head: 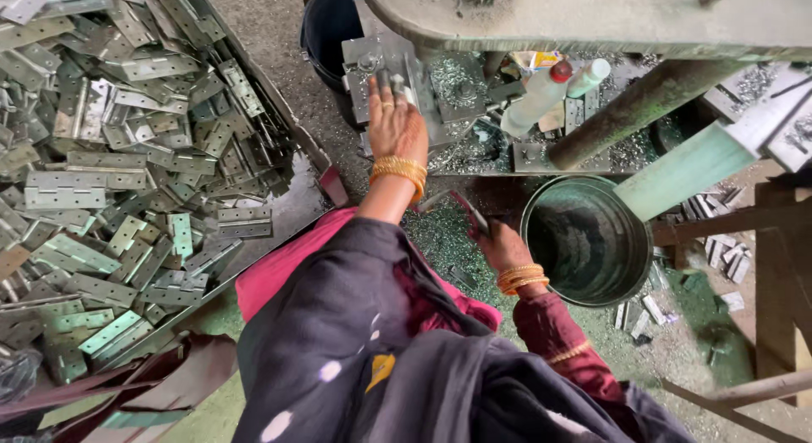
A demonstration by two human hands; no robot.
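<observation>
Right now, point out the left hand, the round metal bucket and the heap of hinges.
left hand [394,121], head view, back of the hand.
round metal bucket [541,208], head view, left rim.
heap of hinges [110,164], head view, middle of the pile.

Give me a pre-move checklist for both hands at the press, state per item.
1. Left hand on the metal plate at the machine bed: ok, fingers rest on it.
2. Left grip closed on a part: cannot tell, fingers hide it.
3. Right hand holds the thin red-edged strip: ok.
4. Round metal bucket beside the right hand, mouth open: ok.
5. Hinge pile to the left, within arm's reach: ok, probably.
6. Bottles clear of the left hand: ok.
</observation>
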